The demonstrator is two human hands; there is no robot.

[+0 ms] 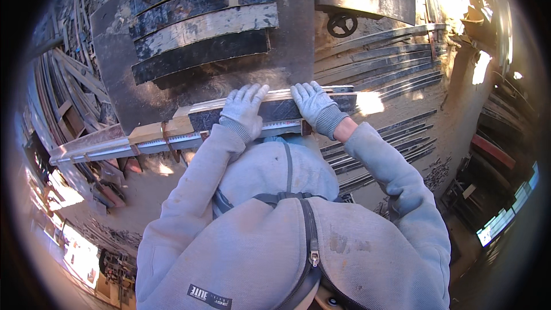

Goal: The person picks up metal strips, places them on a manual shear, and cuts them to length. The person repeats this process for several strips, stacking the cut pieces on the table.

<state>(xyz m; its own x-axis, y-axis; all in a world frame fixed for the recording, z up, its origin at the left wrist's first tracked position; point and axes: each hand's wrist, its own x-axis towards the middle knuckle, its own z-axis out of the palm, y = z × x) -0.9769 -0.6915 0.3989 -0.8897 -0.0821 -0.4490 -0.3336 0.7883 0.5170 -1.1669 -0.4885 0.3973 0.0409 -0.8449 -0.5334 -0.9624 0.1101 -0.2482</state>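
Observation:
My left hand (244, 108), in a grey knit glove, lies flat on a long dark wooden board (276, 109) that rests on edge against the front of a dark saw table (293, 51). Further right on the same board, my gloved right hand (314, 105) presses down with fingers spread. Below the board runs a pale metal fence rail (115, 148) with a ruler strip and a light wooden block (160, 131) clamped to it.
Several weathered planks (204, 26) lie stacked on the table behind the board. A small black handwheel (342, 24) sits at the back right. Long dark strips (390, 63) lie on the sawdust floor at right, and scrap wood (74, 97) piles up at left.

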